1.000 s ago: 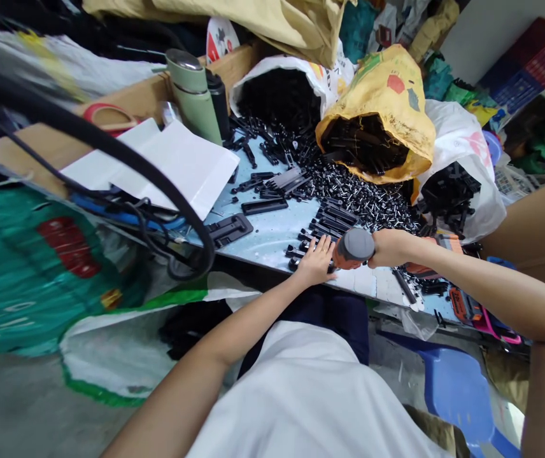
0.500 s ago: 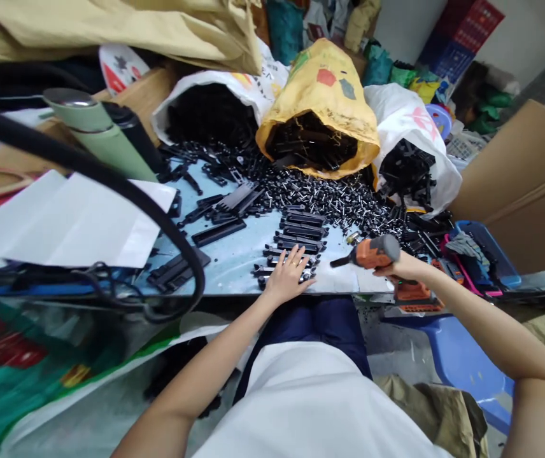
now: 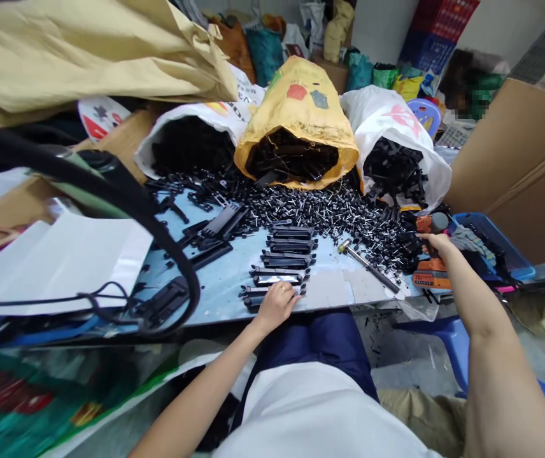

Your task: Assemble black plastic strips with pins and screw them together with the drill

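Observation:
Several long black plastic parts [image 3: 289, 259] lie in a column in front of me, with knobbed ends. My left hand [image 3: 276, 304] is over the nearest black plastic part [image 3: 253, 292], its fingers curled and closed on it; the fingertips are partly hidden. Far to the right, my right hand [image 3: 435, 244] is closed round the grip of an orange and black cordless drill [image 3: 430, 275]. The drill is down at the right end of the table, beside the pile of small pieces. A hammer [image 3: 370, 266] lies between my hands.
A heap of small black and silver pieces [image 3: 315, 207] spreads across the back. Behind it, a white sack [image 3: 196, 114], a yellow sack [image 3: 296, 140] and another white sack [image 3: 396, 121] spill black parts. A black hose [image 3: 158, 216] arcs at left; a blue tray [image 3: 516, 261] stands right.
My right hand has carried the drill to the right, away from the row, uncovering the hammer. The fingers of my left hand, spread before, have curled onto the nearest part. The view has shifted.

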### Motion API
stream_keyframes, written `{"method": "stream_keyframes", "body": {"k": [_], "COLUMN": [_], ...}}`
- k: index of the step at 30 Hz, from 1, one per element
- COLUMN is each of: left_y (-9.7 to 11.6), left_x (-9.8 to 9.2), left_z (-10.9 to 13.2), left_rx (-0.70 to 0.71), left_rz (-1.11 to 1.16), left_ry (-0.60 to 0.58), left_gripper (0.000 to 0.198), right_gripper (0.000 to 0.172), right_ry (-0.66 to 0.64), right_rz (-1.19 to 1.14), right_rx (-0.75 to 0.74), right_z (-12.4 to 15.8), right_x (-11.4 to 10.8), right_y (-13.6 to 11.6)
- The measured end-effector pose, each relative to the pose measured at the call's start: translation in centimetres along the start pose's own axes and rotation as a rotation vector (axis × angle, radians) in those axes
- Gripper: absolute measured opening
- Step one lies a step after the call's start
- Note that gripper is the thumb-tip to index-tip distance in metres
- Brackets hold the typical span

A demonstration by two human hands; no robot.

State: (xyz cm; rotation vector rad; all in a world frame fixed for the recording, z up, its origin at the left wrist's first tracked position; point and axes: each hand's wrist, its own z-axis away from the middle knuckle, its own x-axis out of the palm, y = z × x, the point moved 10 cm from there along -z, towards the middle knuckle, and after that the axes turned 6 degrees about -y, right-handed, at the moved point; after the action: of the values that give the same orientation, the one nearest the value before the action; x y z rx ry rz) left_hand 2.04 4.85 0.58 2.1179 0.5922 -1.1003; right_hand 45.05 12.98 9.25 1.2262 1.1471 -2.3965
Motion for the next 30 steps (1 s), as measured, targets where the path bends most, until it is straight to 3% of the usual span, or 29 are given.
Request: {"method": "stream_keyframes", "body": {"k": [3,5,7,9,11,14,15,17,19,23,25,28,30], "left_y": [-0.1,-0.3,-0.6,-0.9,-1.0,-0.8,-0.8,-0.9,-1.6,-2.3,-2.0,-1.8,-2.4], "left_x": [0.3,0.6,0.9,1.0,0.7,-0.9,-1.6,-2.3,-1.6,3.2,4.9,6.0,5.8], "left_z": [-0.3,-0.6,-0.9,-1.1,-1.2,-0.4,0.3,2.3,4.9,10.4,12.1,12.5,12.0], "left_rx": [0.048,0.065,0.058,0.023,-0.047,-0.192,-0.248,-0.383,-0.564,-1.030,-1.226,-1.364,-1.336], "left_rz": [0.059,0.086,0.104,0.112,0.115,0.184,0.241,0.421,0.683,1.270,1.477,1.660,1.678], "left_ry": [-0.073,-0.134,-0.185,-0.216,-0.211,-0.098,-0.042,0.056,0.098,0.052,0.102,0.271,0.413], "left_gripper": [0.028,0.028,0.028,0.026,0.023,0.023,0.026,0.027,0.027,0.037,0.046,0.050,0.044], "right_gripper": [0.041,0.047,0.050,0.049,0.042,0.036,0.037,0.041,0.046,0.049,0.064,0.090,0.090], "right_ry": [0.081,0.222,0.335,0.300,0.097,-0.188,-0.273,-0.385,-0.453,-0.602,-0.747,-0.949,-1.004], "right_rz": [0.297,0.590,0.744,0.758,0.741,0.777,0.811,0.866,0.896,0.919,0.891,0.794,0.715], "right_rx": [0.039,0.039,-0.042,-0.276,-0.646,-1.058,-1.129,-1.192,-1.202,-1.225,-1.145,-0.902,-0.788], "right_z": [0.4,1.9,4.1,6.5,9.4,13.7,14.6,15.3,15.1,14.6,14.3,14.1,14.6], "right_x": [-2.5,-4.4,-4.1,0.3,8.6,21.4,24.8,29.5,31.6,32.0,32.4,33.8,34.6], "right_y": [-0.3,-2.3,-5.7,-10.1,-14.9,-19.9,-20.8,-22.3,-23.5,-24.9,-24.5,-22.2,-20.4]}}
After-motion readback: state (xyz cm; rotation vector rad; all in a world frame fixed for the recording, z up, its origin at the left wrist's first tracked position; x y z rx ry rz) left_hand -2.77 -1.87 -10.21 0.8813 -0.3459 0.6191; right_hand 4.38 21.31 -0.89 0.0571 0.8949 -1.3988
